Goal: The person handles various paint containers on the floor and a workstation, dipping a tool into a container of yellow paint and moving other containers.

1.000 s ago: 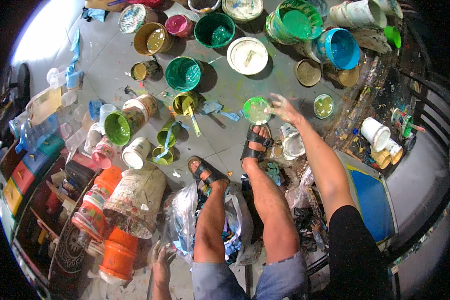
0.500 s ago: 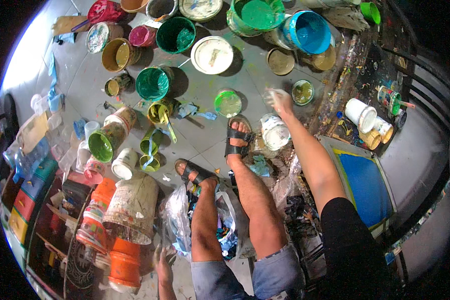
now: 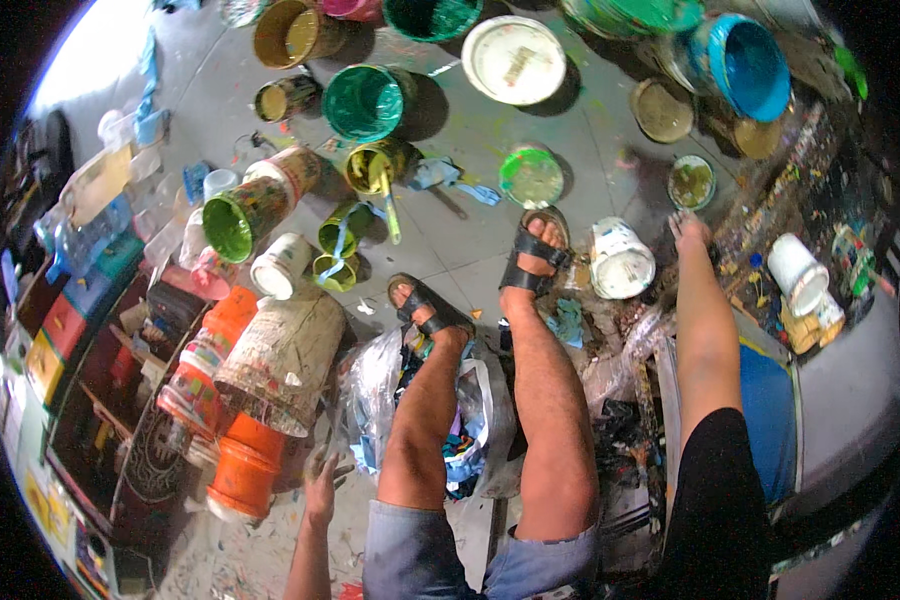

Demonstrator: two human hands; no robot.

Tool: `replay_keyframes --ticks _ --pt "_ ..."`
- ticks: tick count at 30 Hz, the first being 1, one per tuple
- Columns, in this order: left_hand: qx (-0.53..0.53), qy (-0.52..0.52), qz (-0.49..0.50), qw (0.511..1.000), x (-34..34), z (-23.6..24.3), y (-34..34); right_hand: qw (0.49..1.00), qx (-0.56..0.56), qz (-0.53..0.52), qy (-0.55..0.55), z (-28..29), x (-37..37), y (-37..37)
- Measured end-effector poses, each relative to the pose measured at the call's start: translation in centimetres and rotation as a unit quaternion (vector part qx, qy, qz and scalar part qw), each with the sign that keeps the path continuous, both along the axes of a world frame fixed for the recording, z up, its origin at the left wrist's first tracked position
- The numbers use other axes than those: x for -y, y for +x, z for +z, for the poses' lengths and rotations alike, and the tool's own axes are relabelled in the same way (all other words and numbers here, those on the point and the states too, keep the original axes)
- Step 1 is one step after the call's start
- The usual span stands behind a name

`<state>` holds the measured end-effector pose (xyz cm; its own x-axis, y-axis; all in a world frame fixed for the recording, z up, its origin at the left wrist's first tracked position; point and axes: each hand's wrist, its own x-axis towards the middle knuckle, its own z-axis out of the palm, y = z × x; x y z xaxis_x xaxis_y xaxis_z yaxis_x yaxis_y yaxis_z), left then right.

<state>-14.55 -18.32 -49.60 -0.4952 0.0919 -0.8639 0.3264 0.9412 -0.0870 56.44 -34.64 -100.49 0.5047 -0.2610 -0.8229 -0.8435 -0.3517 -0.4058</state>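
My right hand [image 3: 690,228] reaches forward, fingers loosely apart and empty, just below a small round container of olive paint [image 3: 691,182]; I cannot tell whether it touches it. To its left are a white tub [image 3: 621,260] on its side and a green-rimmed round container [image 3: 530,176] beyond my right sandal. My left hand [image 3: 322,484] hangs low beside my left leg, open and empty, near orange buckets [image 3: 238,468] and a large stained white bucket [image 3: 270,365]. Between my legs lies a plastic bag [image 3: 375,385] of coloured scraps.
Paint pots, including a teal bucket [image 3: 363,100], a white lidded pail [image 3: 513,60] and a blue bucket [image 3: 750,65], stand across the grey tiled floor [image 3: 440,270]. Plastic bottles [image 3: 95,240] and a cluttered crate [image 3: 130,380] are at left; a blue-centred framed panel [image 3: 765,420] is at right.
My right hand has left the green-rimmed container and moved right, toward the olive paint container. The view has shifted; my left hand stays low beside my leg.
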Motion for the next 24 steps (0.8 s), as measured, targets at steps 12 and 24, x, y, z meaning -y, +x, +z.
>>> replay_keyframes --ticks 12,24 --pt "-0.028 0.041 -0.033 0.998 -0.9 1.5 0.3 0.993 0.015 0.094 0.070 13.7 -5.0 -6.0" --pt "-0.104 0.196 -0.406 0.886 -15.7 -25.7 5.8 0.981 0.002 0.151 0.125 29.8 -5.1 -13.0"
